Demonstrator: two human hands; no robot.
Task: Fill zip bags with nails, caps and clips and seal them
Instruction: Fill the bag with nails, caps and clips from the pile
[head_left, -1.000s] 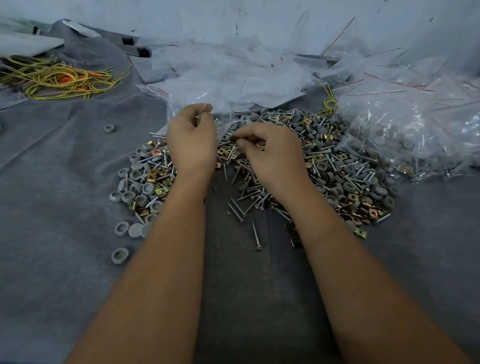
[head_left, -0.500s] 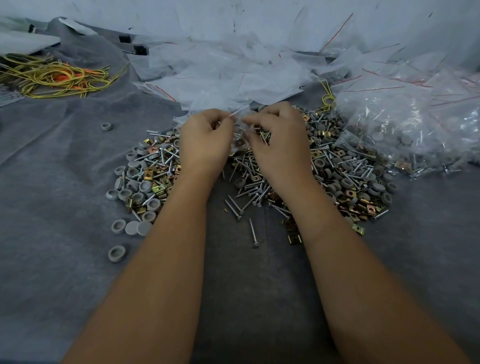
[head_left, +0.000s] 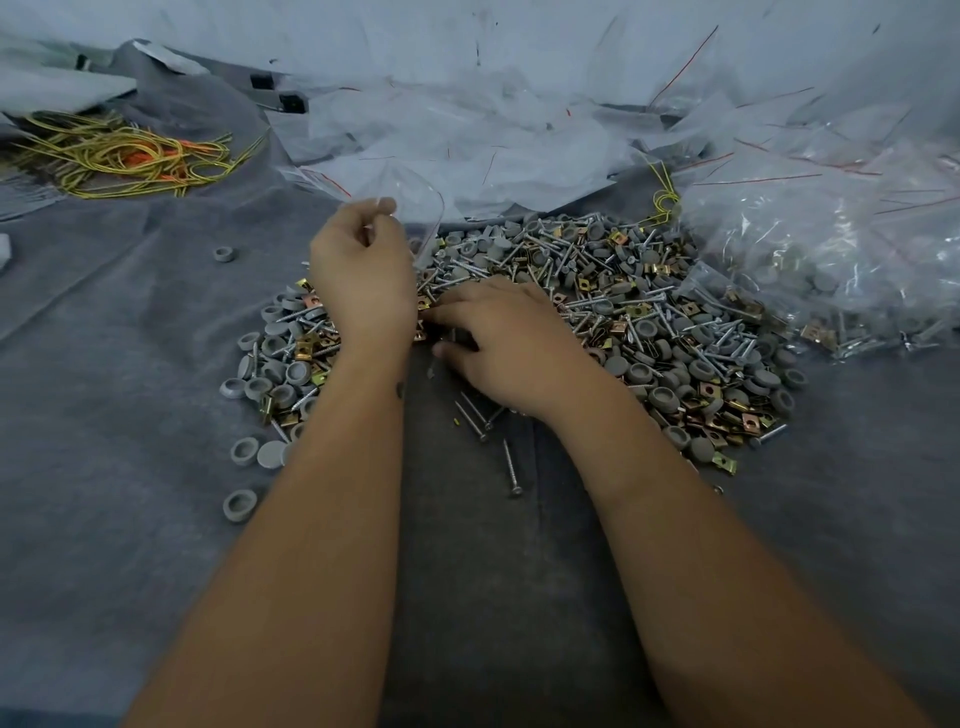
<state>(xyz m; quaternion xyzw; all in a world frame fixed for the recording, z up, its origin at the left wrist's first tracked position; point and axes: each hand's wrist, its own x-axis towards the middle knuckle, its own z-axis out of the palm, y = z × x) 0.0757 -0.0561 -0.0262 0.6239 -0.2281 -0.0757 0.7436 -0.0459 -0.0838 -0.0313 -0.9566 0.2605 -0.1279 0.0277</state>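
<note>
Our left hand (head_left: 363, 275) has its grip closed on the mouth edge of one thin, clear zip bag (head_left: 410, 208), lifted above the far left side of the pile (head_left: 597, 312). The bag looks feather-light, limp and slippery, so we judge the stiffer zip strip at the rim the best place to pinch it. Our right hand (head_left: 509, 343) lies palm down on the pile, fingers curled among the pieces; whether its grip has anything we cannot tell. The nails (head_left: 511, 467) look stiff and pointed, the grey caps (head_left: 240, 504) light and apt to roll, the brass clips (head_left: 724, 460) small and sharp-edged. Each kind runs far past counting. Filled bags (head_left: 831, 280) lie heaped at the right, uncountable, on the grey-clothed counter (head_left: 104, 415).
</note>
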